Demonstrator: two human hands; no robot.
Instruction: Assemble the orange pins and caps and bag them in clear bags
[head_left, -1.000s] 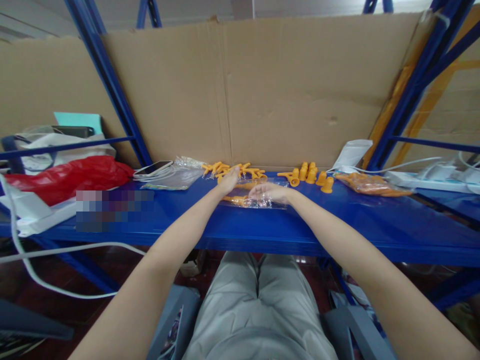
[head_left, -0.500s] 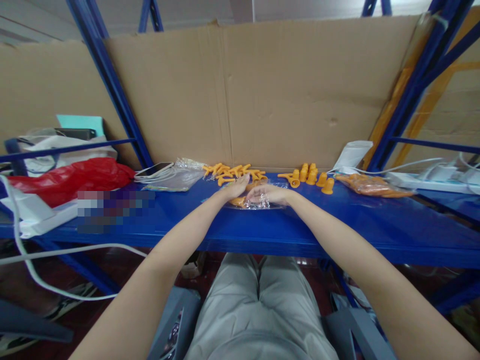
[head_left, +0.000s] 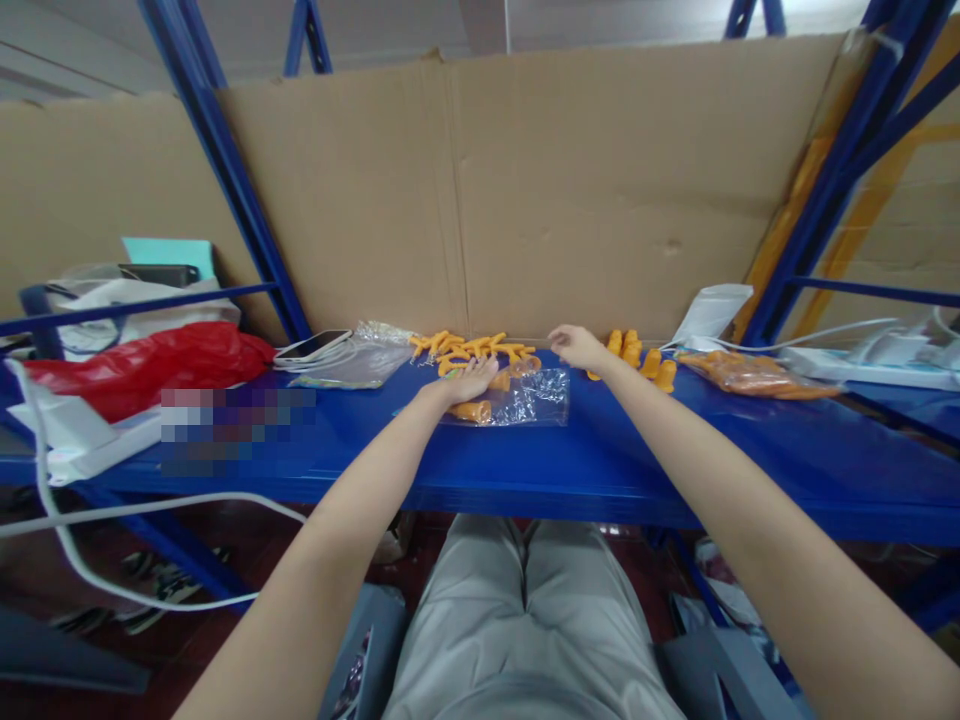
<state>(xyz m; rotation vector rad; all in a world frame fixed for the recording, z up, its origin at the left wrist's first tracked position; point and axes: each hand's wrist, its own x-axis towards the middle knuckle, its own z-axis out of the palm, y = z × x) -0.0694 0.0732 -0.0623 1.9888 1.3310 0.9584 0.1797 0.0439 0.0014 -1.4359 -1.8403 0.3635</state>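
Observation:
My left hand point(head_left: 471, 382) lies flat, fingers stretched out, on a clear plastic bag point(head_left: 546, 398) with orange plastic pieces in it. One orange cup-like piece point(head_left: 472, 411) shows in the bag below the palm. My right hand point(head_left: 579, 347) hovers off the bag's right side, its fingers loosely bent and nothing visible in them. It partly covers the orange pieces behind it. Next to it stand several orange cup-shaped pieces point(head_left: 628, 350). Behind my left hand lies a pile of orange branched pieces point(head_left: 480, 346) with small metal bits.
To the left are flat clear bags point(head_left: 360, 365), a phone point(head_left: 318, 345) with a white cable and a red plastic bag point(head_left: 165, 365). A filled bag of orange pieces point(head_left: 754, 373) lies right, near a white power strip point(head_left: 870, 365). Cardboard point(head_left: 562, 190) backs the blue shelf point(head_left: 600, 465).
My right hand has let go of the bag and moved right and back, beside the orange cups. My left hand stays on the bag, now flatter. The view has shifted slightly.

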